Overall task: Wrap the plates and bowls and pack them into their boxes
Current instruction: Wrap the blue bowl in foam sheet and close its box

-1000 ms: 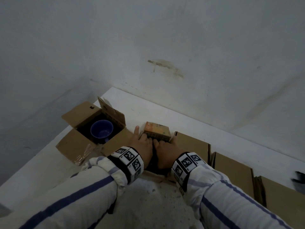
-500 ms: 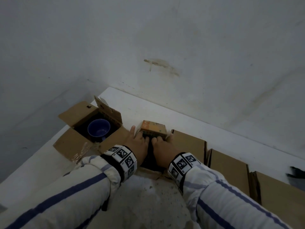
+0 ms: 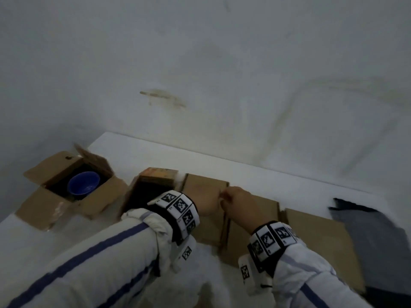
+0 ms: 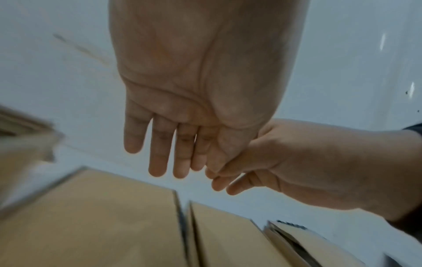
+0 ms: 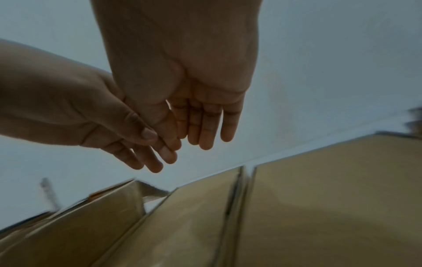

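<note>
A blue bowl (image 3: 83,185) sits unwrapped inside an open cardboard box (image 3: 37,210) at the left. Beside it stands a second open box (image 3: 148,192) with a dark inside and an orange printed flap (image 3: 160,173). My left hand (image 3: 208,202) and right hand (image 3: 236,200) hover side by side above closed cardboard boxes (image 3: 251,227). The left wrist view shows my left hand (image 4: 173,144) with straight fingers, holding nothing. My right hand (image 5: 205,126) is likewise empty with relaxed fingers in the right wrist view. Their thumbs are close together.
A row of closed brown boxes (image 3: 318,241) runs along the white table (image 3: 244,165) toward the right. A dark grey cloth (image 3: 367,230) lies at the far right. A white wall rises just behind the table.
Both hands have come out of the middle open box and moved right, over the closed boxes. Nothing is held in them.
</note>
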A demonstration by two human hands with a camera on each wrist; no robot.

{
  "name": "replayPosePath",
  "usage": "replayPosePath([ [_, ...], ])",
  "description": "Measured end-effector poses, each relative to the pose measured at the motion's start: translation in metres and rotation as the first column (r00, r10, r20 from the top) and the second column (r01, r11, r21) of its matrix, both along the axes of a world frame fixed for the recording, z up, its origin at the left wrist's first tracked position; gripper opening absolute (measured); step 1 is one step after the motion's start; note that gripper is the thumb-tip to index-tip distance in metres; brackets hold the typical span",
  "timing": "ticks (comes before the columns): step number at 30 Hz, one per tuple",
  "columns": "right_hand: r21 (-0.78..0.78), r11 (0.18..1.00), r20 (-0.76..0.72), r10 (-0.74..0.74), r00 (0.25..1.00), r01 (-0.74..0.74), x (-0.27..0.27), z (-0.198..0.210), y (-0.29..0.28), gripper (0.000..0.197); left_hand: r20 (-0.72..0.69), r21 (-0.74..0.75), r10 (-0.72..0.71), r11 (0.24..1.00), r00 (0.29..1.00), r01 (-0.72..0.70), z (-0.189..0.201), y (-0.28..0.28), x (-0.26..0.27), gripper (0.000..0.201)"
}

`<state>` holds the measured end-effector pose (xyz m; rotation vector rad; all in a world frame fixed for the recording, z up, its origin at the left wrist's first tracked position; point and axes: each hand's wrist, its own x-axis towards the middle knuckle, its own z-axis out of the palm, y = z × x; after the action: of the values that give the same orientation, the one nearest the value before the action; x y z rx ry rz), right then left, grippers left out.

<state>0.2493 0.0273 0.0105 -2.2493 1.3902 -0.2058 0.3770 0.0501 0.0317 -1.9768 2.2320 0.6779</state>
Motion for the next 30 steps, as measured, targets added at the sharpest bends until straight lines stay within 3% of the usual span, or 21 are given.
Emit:
replayPosePath([
  [5, 0.000, 0.964, 0.043, -0.267, 0.963, 0.267, -0.134, -0.009, -0.005, 0.020, -0.203, 0.023, -0.026, 0.999, 0.979, 0.031, -0.016, -0.014, -0.128, 0.031],
  [7, -0.023, 0.924, 0.045, -0.380, 0.924, 0.381, -0.189, -0.014, -0.009, 0.019, -0.243, -0.006, -0.070, 0.997, 0.967, 0.071, -0.022, -0.019, -0.177, 0.026],
  [11, -0.027, 0.809, -0.015, -0.588, 0.809, 0.587, -0.283, -0.035, -0.015, 0.018, -0.250, -0.018, -0.133, 0.991, 0.959, 0.133, -0.037, -0.026, -0.254, 0.043],
  [14, -0.030, 0.813, -0.153, -0.578, 0.801, 0.581, -0.326, -0.059, -0.018, 0.021, -0.131, -0.076, -0.197, 0.979, 0.972, 0.188, -0.048, -0.027, -0.290, 0.042],
  [18, 0.005, 0.879, -0.343, -0.446, 0.827, 0.477, -0.343, -0.084, -0.018, 0.034, -0.096, -0.132, -0.139, 0.983, 0.986, 0.126, -0.061, -0.025, -0.309, 0.038],
  [20, -0.003, 0.900, -0.366, -0.406, 0.837, 0.435, -0.345, -0.089, -0.018, 0.039, -0.111, -0.161, -0.108, 0.983, 0.988, 0.089, -0.066, -0.026, -0.311, 0.037],
  [23, -0.038, 0.911, -0.362, -0.395, 0.845, 0.410, -0.348, -0.089, -0.022, 0.031, -0.136, -0.187, -0.084, 0.981, 0.987, 0.057, -0.069, -0.026, -0.312, 0.035],
  [27, 0.125, 0.859, -0.238, -0.460, 0.855, 0.497, -0.359, -0.072, -0.031, 0.023, -0.166, -0.211, -0.062, 0.977, 0.984, 0.026, -0.068, -0.028, -0.313, 0.031],
  [30, 0.211, 0.754, 0.080, -0.648, 0.758, 0.622, -0.370, -0.055, -0.035, 0.021, -0.209, -0.203, -0.011, 0.979, 0.978, -0.033, -0.066, -0.032, -0.316, 0.022],
])
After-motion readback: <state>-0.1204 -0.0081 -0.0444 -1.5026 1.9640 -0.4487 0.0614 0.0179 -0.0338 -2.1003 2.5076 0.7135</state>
